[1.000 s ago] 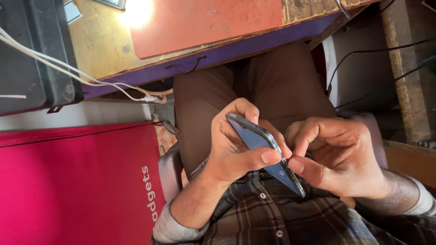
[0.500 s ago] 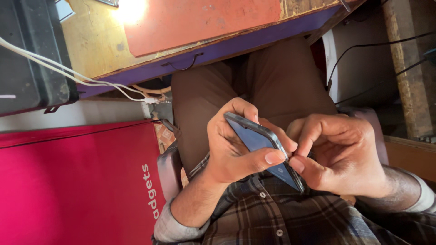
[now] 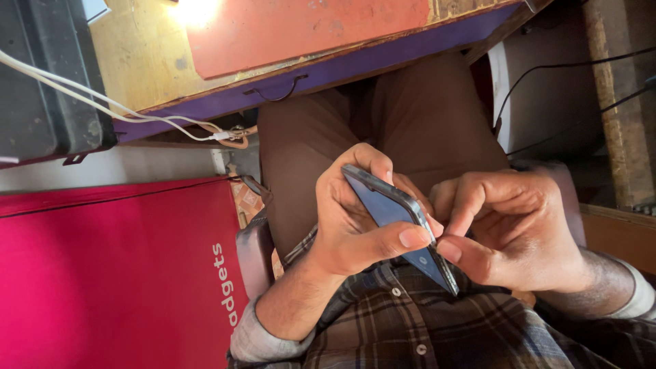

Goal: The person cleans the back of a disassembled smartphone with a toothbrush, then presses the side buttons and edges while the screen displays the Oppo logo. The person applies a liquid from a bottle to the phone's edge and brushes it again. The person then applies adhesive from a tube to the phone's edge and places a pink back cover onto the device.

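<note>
The left hand [image 3: 355, 225] curls around a dark, slim phone [image 3: 400, 225], fingers wrapped behind its upper edge and the thumb pressed along its near side, holding it tilted on edge above the lap. The right hand [image 3: 512, 232] closes in from the other side, thumb and bent forefinger pinching the phone's lower edge, so both hands grip it just in front of the plaid shirt [image 3: 437, 321]. Brown trousers [image 3: 383, 123] fill the narrow gap below the wooden bench [image 3: 307, 41], whose purple front edge runs close above the knees. A white cable [image 3: 102, 102] trails across a black case [image 3: 41, 82]. A large red panel [image 3: 109, 273] with white lettering stands just beside the left forearm.
</note>
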`<action>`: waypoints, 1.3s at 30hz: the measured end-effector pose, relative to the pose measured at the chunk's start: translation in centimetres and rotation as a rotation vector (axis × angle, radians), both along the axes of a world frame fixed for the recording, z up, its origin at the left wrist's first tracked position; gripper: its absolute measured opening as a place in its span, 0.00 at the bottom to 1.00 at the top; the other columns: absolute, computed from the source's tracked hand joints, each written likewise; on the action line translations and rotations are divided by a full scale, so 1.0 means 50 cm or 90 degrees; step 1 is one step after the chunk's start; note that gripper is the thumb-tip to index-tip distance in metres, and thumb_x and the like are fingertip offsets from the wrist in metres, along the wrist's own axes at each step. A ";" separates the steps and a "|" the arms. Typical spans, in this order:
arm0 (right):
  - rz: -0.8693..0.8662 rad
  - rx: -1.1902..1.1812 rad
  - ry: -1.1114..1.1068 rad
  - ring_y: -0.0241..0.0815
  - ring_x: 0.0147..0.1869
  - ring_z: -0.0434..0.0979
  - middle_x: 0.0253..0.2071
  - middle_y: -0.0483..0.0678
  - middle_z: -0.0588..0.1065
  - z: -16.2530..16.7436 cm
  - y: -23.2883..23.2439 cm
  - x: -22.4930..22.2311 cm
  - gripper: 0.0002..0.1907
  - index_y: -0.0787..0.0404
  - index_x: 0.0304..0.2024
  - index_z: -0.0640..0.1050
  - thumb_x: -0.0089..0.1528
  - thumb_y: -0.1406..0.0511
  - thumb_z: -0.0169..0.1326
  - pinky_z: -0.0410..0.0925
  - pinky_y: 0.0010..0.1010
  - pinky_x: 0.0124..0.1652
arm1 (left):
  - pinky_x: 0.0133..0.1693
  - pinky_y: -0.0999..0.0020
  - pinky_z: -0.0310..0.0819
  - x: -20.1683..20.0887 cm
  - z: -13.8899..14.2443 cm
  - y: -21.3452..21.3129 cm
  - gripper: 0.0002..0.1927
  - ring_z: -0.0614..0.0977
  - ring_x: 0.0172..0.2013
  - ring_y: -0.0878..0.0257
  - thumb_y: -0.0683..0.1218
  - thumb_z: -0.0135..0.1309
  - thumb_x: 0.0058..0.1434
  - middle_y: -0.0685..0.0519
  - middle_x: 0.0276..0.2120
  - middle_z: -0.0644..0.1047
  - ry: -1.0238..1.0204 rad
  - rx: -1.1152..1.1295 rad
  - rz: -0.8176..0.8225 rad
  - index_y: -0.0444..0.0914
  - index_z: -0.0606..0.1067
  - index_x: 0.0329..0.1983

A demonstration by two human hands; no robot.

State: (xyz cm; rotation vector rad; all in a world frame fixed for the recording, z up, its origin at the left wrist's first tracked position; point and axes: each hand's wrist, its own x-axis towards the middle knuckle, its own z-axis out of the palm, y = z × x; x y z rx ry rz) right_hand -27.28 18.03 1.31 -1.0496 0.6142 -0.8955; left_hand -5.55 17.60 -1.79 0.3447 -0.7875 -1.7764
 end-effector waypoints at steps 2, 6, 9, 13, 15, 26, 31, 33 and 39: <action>-0.003 0.007 0.005 0.37 0.44 0.76 0.38 0.52 0.78 -0.001 0.001 0.000 0.06 0.68 0.33 0.76 0.61 0.78 0.60 0.71 0.27 0.42 | 0.44 0.66 0.83 0.002 0.000 -0.001 0.24 0.87 0.39 0.57 0.38 0.69 0.63 0.40 0.35 0.82 -0.010 -0.002 0.001 0.36 0.63 0.50; -0.010 -0.008 0.016 0.36 0.43 0.75 0.37 0.51 0.77 -0.002 0.002 -0.001 0.07 0.67 0.33 0.75 0.61 0.78 0.60 0.70 0.26 0.40 | 0.44 0.67 0.83 0.000 -0.002 -0.001 0.25 0.87 0.39 0.57 0.38 0.69 0.63 0.40 0.36 0.82 -0.017 0.000 0.005 0.36 0.64 0.51; -0.010 -0.012 0.017 0.35 0.42 0.74 0.37 0.50 0.77 -0.003 0.001 -0.002 0.07 0.66 0.34 0.75 0.61 0.78 0.60 0.69 0.26 0.40 | 0.43 0.68 0.83 -0.002 -0.003 -0.001 0.25 0.87 0.38 0.58 0.38 0.68 0.62 0.40 0.35 0.82 -0.022 0.018 0.006 0.36 0.64 0.52; -0.003 -0.001 -0.011 0.33 0.42 0.73 0.37 0.50 0.76 -0.010 -0.002 0.001 0.07 0.66 0.35 0.74 0.63 0.78 0.58 0.67 0.24 0.39 | 0.42 0.67 0.82 -0.004 -0.005 -0.003 0.24 0.86 0.37 0.57 0.37 0.68 0.62 0.40 0.34 0.82 0.012 0.049 -0.003 0.35 0.63 0.49; 0.003 0.005 -0.032 0.35 0.40 0.74 0.37 0.51 0.76 -0.010 -0.005 0.004 0.06 0.65 0.36 0.73 0.64 0.76 0.57 0.69 0.25 0.39 | 0.41 0.67 0.82 -0.005 -0.007 -0.006 0.24 0.86 0.36 0.57 0.37 0.68 0.61 0.39 0.33 0.82 0.041 0.069 -0.014 0.36 0.63 0.49; 0.032 0.083 -0.153 0.44 0.43 0.77 0.37 0.57 0.76 0.022 -0.025 0.020 0.06 0.70 0.38 0.75 0.68 0.71 0.52 0.71 0.34 0.45 | 0.38 0.67 0.80 -0.011 -0.012 -0.014 0.24 0.85 0.33 0.57 0.38 0.69 0.59 0.41 0.30 0.80 0.122 0.113 -0.051 0.36 0.63 0.47; 0.007 -0.068 0.019 0.37 0.42 0.73 0.37 0.52 0.77 0.017 0.002 0.005 0.02 0.72 0.39 0.78 0.65 0.76 0.55 0.68 0.27 0.41 | 0.42 0.68 0.81 -0.001 -0.009 -0.007 0.25 0.86 0.35 0.58 0.37 0.69 0.60 0.40 0.33 0.82 0.051 0.063 -0.032 0.36 0.64 0.48; -0.006 -0.081 0.025 0.36 0.41 0.73 0.37 0.51 0.77 0.011 0.007 0.004 0.01 0.71 0.38 0.79 0.64 0.77 0.57 0.68 0.27 0.40 | 0.43 0.67 0.81 0.001 -0.008 -0.004 0.24 0.86 0.36 0.58 0.37 0.69 0.61 0.40 0.33 0.82 0.027 0.041 -0.019 0.36 0.64 0.49; -0.012 -0.069 0.037 0.35 0.40 0.73 0.36 0.50 0.77 0.009 0.007 0.005 0.02 0.69 0.35 0.78 0.62 0.76 0.59 0.67 0.26 0.37 | 0.43 0.67 0.83 0.001 0.000 0.001 0.24 0.87 0.38 0.57 0.38 0.69 0.62 0.40 0.35 0.82 -0.007 0.011 0.002 0.36 0.64 0.51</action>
